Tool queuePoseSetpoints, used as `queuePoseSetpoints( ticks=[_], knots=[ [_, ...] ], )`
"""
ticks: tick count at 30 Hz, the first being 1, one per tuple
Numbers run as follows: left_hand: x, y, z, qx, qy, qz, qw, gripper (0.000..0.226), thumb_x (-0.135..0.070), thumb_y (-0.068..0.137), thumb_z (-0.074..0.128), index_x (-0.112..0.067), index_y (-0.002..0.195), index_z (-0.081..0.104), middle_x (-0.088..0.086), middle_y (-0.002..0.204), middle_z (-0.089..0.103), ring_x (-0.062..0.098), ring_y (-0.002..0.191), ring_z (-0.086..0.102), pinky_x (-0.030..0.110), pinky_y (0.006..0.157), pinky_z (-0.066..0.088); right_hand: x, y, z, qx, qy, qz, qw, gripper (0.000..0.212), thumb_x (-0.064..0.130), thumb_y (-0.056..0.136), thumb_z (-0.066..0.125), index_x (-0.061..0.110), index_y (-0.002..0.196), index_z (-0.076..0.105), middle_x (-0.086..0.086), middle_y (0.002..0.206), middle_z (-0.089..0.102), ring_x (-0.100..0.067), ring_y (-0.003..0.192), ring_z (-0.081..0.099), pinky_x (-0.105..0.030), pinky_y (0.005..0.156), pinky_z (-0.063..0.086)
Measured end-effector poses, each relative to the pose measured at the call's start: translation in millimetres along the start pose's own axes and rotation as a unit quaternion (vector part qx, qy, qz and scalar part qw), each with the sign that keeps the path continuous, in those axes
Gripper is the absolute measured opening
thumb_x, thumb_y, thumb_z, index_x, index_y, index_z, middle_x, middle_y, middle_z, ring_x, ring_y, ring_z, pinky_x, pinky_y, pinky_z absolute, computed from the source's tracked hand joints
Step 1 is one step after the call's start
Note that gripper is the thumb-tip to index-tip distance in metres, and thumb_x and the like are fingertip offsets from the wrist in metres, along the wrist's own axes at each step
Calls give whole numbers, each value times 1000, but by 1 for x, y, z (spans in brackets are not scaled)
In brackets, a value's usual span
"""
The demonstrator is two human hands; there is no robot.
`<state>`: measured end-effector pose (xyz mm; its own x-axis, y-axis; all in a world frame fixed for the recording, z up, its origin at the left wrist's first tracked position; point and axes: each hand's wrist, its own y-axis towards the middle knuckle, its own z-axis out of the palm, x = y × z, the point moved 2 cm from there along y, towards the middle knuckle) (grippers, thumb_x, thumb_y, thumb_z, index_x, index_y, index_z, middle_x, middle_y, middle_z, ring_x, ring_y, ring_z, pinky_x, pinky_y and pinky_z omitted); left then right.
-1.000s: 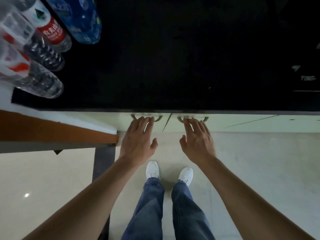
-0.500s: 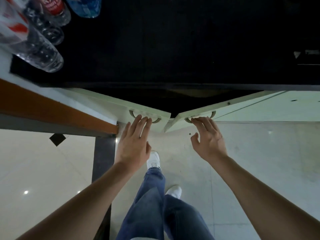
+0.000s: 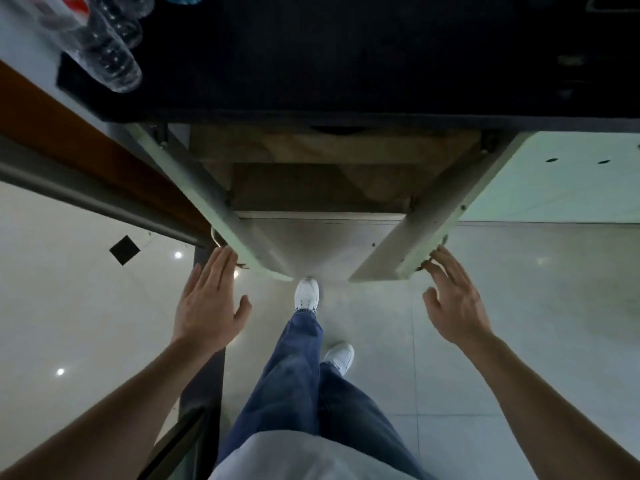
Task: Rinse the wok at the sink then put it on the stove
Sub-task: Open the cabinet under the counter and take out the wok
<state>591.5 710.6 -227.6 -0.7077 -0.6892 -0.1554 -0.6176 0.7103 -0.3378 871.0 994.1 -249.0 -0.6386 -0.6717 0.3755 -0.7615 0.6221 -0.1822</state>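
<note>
No wok, sink or stove is in view. Below a black countertop (image 3: 346, 64), a pale green cabinet stands with both doors swung wide. My left hand (image 3: 207, 306) is flat, fingers straight, its fingertips touching the outer end of the left door (image 3: 194, 188) by the handle. My right hand (image 3: 453, 306) has its fingers spread, the tips resting on the handle at the end of the right door (image 3: 433, 216). The cabinet's inside (image 3: 322, 181) is dim and brown, with a shelf and floor board showing and nothing I can make out on them.
Several clear plastic bottles (image 3: 104, 53) lie on the countertop's left end. A brown wooden panel with a metal rail (image 3: 86, 147) runs along the left. My legs and white shoes (image 3: 306, 294) stand on pale floor tiles right in front of the cabinet.
Both cabinet doors have swung from shut to fully open, my hands drawing them outward and apart. I stepped back with one foot, and my fingers have straightened off the handles.
</note>
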Motion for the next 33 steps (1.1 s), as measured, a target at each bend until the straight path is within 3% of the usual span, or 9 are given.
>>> queuePoseSetpoints(
  ticks=[6, 8, 11, 15, 18, 21, 23, 27, 33],
  knots=[
    [23, -37, -2, -67, -143, -135, 978, 69, -58, 93, 30, -12, 143, 36, 12, 149, 42, 29, 140, 36, 54, 116, 27, -15, -47, -12, -21, 150, 174, 973, 87, 69, 95, 22, 6, 155, 32, -12, 161, 31, -28, 149, 30, -42, 120, 25],
    [23, -37, -8, -91, -200, -188, 957, 64, -56, 94, 32, -10, 138, 41, 16, 139, 52, 34, 130, 47, 55, 107, 39, -13, -46, -15, -18, 128, 240, 962, 80, 57, 97, 41, 6, 157, 25, -18, 160, 33, -37, 144, 37, -47, 114, 33],
    [20, -33, -20, -141, -213, -209, 944, 55, -23, 93, 53, -4, 141, 32, 23, 141, 44, 42, 129, 44, 59, 103, 42, -11, -41, -19, -49, 86, 263, 960, 80, 20, 98, 59, 1, 158, 10, -25, 163, 21, -46, 145, 30, -58, 112, 37],
    [13, -15, -30, -118, -29, -90, 989, 100, 8, 74, 64, -7, 153, 5, 18, 161, 12, 31, 150, 8, 47, 120, 12, -5, -27, -24, -57, -105, 198, 973, 94, -8, 82, 64, -3, 156, 7, -28, 165, 8, -43, 152, 12, -53, 120, 25],
    [0, 6, -17, -31, 19, -7, 999, 88, -4, 82, 62, -8, 153, 9, 15, 163, 7, 29, 150, 4, 43, 120, 11, 3, -6, -17, -7, -184, 129, 974, 87, 2, 80, 68, -5, 154, 22, -26, 163, 18, -42, 152, 15, -48, 121, 16],
    [-11, 17, 6, 58, 45, 1, 997, 84, -34, 90, 55, -21, 154, 2, 9, 164, 0, 27, 150, -2, 52, 119, 8, 2, 6, -1, 42, -196, 112, 973, 83, 20, 88, 66, 2, 156, 22, -19, 165, 21, -36, 153, 18, -43, 121, 14],
    [-8, 19, 16, 59, 60, -20, 996, 82, -46, 90, 49, -25, 153, 1, 4, 164, 0, 24, 150, -1, 55, 118, 4, -7, 7, 5, 60, -205, 97, 972, 80, 26, 92, 62, 5, 157, 21, -16, 166, 20, -33, 154, 16, -42, 122, 11],
    [22, 10, 21, 31, 76, -63, 995, 79, -45, 90, 50, -21, 153, 10, 9, 162, 13, 28, 149, 12, 54, 119, 9, -34, 1, 3, 100, -231, 97, 963, 77, 36, 95, 57, 8, 158, 21, -16, 165, 22, -33, 154, 16, -44, 123, 9],
    [62, 1, 22, 25, 79, -134, 987, 76, -37, 89, 57, -13, 152, 22, 15, 159, 23, 34, 147, 19, 54, 119, 12, -75, -5, 0, 85, -233, 136, 959, 78, 34, 86, 71, 0, 149, 40, -26, 152, 44, -44, 143, 37, -55, 118, 28]
  ],
)
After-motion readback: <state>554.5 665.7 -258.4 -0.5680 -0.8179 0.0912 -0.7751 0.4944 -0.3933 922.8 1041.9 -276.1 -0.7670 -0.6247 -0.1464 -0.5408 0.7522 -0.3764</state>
